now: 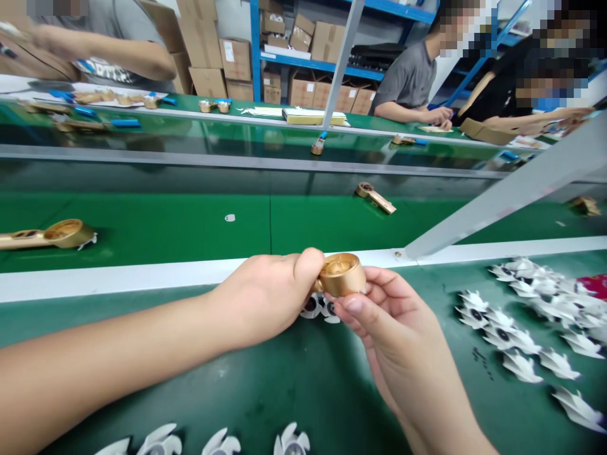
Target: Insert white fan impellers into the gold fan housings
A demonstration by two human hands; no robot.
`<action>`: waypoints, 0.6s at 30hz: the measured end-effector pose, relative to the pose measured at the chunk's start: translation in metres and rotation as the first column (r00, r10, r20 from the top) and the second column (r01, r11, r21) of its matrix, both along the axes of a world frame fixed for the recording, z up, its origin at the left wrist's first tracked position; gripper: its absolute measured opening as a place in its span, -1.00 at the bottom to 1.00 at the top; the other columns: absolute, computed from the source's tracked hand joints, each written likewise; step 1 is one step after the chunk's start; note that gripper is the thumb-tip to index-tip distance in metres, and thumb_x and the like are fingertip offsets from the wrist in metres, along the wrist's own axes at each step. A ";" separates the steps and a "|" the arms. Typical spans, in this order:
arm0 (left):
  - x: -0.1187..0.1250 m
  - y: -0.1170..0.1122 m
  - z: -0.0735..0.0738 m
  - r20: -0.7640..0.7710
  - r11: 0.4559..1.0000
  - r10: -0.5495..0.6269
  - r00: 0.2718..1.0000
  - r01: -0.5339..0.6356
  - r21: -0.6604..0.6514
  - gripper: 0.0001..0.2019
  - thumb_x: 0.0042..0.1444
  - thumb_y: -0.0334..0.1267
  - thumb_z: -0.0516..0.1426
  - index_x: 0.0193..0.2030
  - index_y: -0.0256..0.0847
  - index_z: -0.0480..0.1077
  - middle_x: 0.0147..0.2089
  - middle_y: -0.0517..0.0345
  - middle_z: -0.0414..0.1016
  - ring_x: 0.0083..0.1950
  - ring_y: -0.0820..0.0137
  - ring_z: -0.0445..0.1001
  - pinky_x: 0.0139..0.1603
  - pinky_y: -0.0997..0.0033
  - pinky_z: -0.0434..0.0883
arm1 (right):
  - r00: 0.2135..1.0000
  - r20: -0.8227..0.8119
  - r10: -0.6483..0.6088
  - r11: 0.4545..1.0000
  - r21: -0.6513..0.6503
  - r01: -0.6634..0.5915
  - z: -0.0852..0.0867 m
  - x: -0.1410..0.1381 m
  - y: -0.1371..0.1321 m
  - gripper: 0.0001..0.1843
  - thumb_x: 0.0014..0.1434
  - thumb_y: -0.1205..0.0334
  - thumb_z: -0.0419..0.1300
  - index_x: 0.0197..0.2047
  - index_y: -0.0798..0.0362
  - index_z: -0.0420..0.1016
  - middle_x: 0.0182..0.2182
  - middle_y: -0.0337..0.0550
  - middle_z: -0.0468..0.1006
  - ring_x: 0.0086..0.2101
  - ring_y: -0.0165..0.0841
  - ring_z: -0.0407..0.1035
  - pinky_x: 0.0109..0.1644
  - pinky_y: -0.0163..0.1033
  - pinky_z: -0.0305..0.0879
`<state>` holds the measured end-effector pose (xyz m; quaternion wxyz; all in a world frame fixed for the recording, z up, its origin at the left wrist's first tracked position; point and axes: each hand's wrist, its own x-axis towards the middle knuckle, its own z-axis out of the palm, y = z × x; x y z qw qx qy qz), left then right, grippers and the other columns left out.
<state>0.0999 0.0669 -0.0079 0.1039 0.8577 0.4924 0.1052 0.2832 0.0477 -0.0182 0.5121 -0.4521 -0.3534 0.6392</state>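
Note:
Both hands meet over the green work surface [294,379]. My left hand [270,297] is closed in a fist round the handle of a gold fan housing [340,275], with the thumb on the round cup's rim. My right hand [384,316] has its fingers curled round the cup from below and the right. A white fan blade [318,308] shows just under the cup, partly hidden by the hands. I cannot tell whether the blade is held or lying on the table.
Several white fan blades [531,328] lie at the right, more along the near edge [222,443]. Gold housings [52,235] [377,198] ride on the green conveyor belt [190,227]. A grey slanted post [512,189] crosses at right. Other people work across the belt.

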 end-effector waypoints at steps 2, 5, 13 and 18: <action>-0.004 0.008 0.002 0.003 0.999 0.044 0.999 -0.044 -0.032 -0.93 0.27 -0.28 -0.02 -0.12 -0.13 0.14 -0.36 0.17 0.56 -0.41 0.25 0.57 -0.51 0.42 0.27 | 0.999 0.020 0.050 0.996 -0.076 -0.049 0.000 0.002 0.002 -0.40 -0.11 0.12 0.57 -0.02 -0.02 0.47 -0.24 -0.19 0.65 -0.27 -0.36 0.61 -0.22 -0.38 0.55; -0.022 0.033 0.000 -0.046 0.981 0.192 0.980 -0.192 -0.004 -0.64 0.28 0.06 0.07 0.00 -0.16 0.17 -0.30 0.13 0.57 -0.33 0.21 0.60 -0.44 0.42 0.34 | 0.987 0.149 0.060 0.995 -0.086 -0.048 0.001 0.008 0.009 -0.37 -0.06 -0.03 0.52 0.03 -0.04 0.44 -0.02 -0.10 0.59 -0.24 -0.27 0.62 -0.24 -0.29 0.58; -0.069 0.066 -0.009 -0.209 0.913 0.397 0.893 -0.362 0.189 -0.47 0.27 0.13 0.05 0.09 -0.35 0.34 0.23 -0.35 0.35 0.29 -0.21 0.28 0.21 -0.13 0.25 | 0.762 0.630 -0.150 0.974 0.225 0.006 0.005 0.044 0.026 -0.73 0.14 0.04 0.37 -0.16 0.00 0.55 -0.37 -0.18 0.58 -0.42 -0.37 0.47 -0.41 -0.30 0.43; -0.063 -0.014 0.020 0.057 0.992 0.069 0.996 -0.063 -0.109 -0.42 -0.05 0.22 0.28 -0.04 -0.16 0.39 -0.02 0.01 0.47 -0.03 0.12 0.44 -0.09 0.29 0.38 | 0.282 0.906 -0.317 0.837 0.407 -0.366 0.000 0.076 -0.003 -0.88 0.27 0.20 0.18 -0.19 0.01 0.53 -0.33 -0.10 0.56 -0.35 -0.26 0.44 -0.35 -0.18 0.37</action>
